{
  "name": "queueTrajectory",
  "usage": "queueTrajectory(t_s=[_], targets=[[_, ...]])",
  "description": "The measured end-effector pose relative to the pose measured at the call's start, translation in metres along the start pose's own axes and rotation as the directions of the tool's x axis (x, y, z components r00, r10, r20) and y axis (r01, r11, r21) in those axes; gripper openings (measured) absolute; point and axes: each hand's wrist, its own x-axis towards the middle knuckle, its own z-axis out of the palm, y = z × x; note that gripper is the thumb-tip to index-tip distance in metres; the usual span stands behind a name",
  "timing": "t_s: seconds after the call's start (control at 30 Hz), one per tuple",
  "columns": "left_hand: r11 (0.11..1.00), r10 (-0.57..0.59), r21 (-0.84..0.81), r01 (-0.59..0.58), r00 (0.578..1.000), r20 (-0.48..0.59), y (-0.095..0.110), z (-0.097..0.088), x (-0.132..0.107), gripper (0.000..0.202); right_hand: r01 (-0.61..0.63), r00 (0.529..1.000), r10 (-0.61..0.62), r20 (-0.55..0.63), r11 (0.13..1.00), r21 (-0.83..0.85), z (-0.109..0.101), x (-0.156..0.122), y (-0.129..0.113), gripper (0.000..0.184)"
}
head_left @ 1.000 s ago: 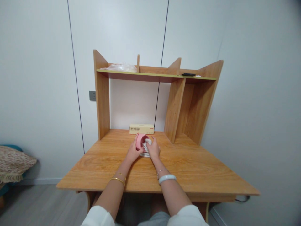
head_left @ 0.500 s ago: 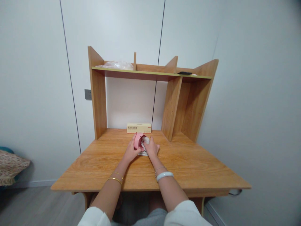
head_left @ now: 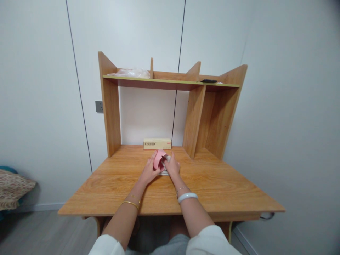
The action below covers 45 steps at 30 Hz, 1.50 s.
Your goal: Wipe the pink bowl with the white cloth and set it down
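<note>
Cup [head_left: 158, 160], pink and rounded, leans in my left hand [head_left: 150, 171], fingers curved round its left side, over the middle of the desk [head_left: 212, 187]. Right of it, my right hand [head_left: 172, 167] bunches white cloth [head_left: 164, 173] at the opening; how deep it goes I cannot tell. I judge the work midway, neither thing let go yet. The cloth looks soft, the cup smooth, the desk grained wood.
</note>
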Motion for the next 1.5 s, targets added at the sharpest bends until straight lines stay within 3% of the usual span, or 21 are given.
queueTrajectory(t_s=[0.1,0.2,0.47,0.67,0.77,1.03,1.2,1.33,1.5], targets=[[0.998,0.038,-0.039,-0.041,0.996,-0.083,-0.005,0.002,0.001,0.079,0.019,1.0,-0.019,-0.001,0.996,0.082,0.003,0.003,0.004,0.063],[0.996,0.003,-0.084,-0.018,0.983,-0.183,-0.013,0.006,0.003,0.084,0.058,0.998,-0.051,-0.038,0.98,0.192,0.007,0.004,0.005,0.062],[0.988,-0.11,-0.123,0.089,0.977,-0.181,-0.02,0.008,0.002,0.092,0.126,0.992,-0.124,-0.027,0.931,0.342,0.018,0.002,0.003,0.06],[0.998,-0.04,-0.057,0.029,0.978,-0.206,-0.016,0.006,0.003,0.082,0.013,0.999,-0.004,-0.037,0.972,0.234,0.008,0.001,0.0,0.068],[0.999,-0.017,0.026,0.022,0.986,-0.167,-0.012,0.004,0.002,0.085,-0.02,0.996,0.031,-0.081,0.991,0.132,0.0,-0.001,-0.002,0.068],[0.992,-0.031,0.117,0.048,0.99,-0.137,-0.005,0.002,0.0,0.085,0.202,0.946,-0.202,-0.252,0.979,-0.023,-0.01,-0.006,-0.006,0.062],[0.989,-0.005,0.15,0.021,0.995,-0.104,-0.002,0.001,0.0,0.086,0.084,0.985,-0.09,-0.15,0.995,-0.045,-0.007,-0.004,-0.003,0.066],[0.986,0.037,0.166,-0.023,0.996,-0.084,0.008,-0.003,-0.003,0.078,0.063,0.997,-0.064,-0.043,0.998,-0.02,-0.003,0.001,0.002,0.062],[0.987,-0.059,0.137,0.078,0.989,-0.138,0.009,-0.003,-0.005,0.096,0.029,0.999,-0.025,-0.039,0.993,0.111,0.002,0.005,0.008,0.059]])
